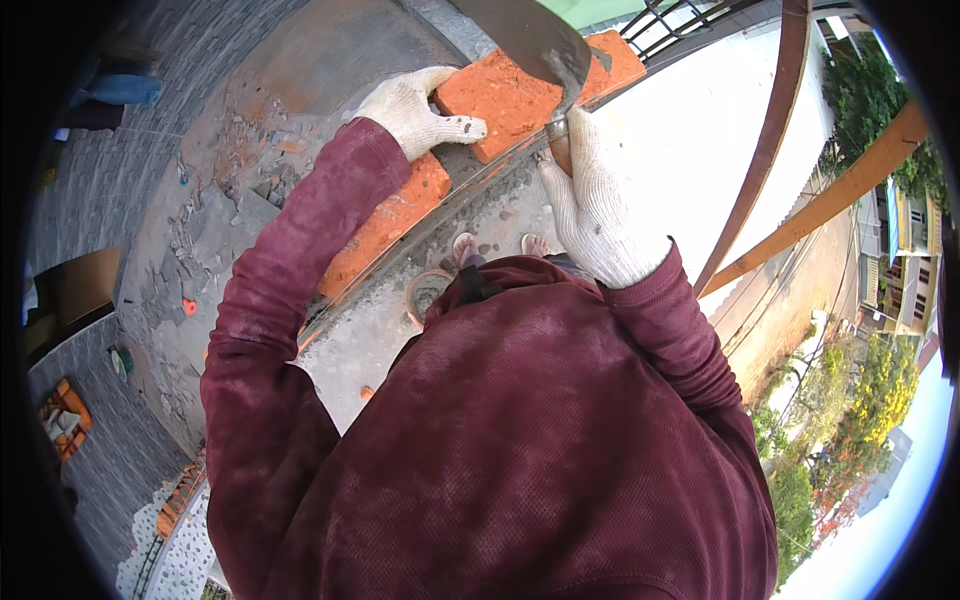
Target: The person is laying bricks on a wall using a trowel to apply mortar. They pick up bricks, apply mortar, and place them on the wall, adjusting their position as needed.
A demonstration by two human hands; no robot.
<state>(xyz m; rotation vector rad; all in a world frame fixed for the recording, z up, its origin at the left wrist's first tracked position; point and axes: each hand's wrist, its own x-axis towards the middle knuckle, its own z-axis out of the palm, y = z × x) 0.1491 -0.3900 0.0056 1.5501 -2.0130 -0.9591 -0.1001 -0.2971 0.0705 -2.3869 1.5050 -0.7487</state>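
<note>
My left hand [412, 113], in a white knit glove, grips the left end of an orange brick [492, 100], thumb on the near side and fingers on the far side. My right hand [602, 205], gloved alike, is closed around the handle of a trowel [525, 42]. The trowel's mortar-smeared grey blade reaches up over the brick and covers part of it. Farther right, another orange brick [613, 68] carries a smear of mortar. Closer to me, a brick course [390, 220] runs beneath my left forearm, with grey mortar between it and the gripped brick.
A bucket [412, 292] stands on the floor by my feet, partly hidden by my clothing. Broken rubble [235, 210] lies beyond the bricks at left. Wooden poles [830, 195] slant across the right side, above a street. A black metal railing [680, 22] stands at the top.
</note>
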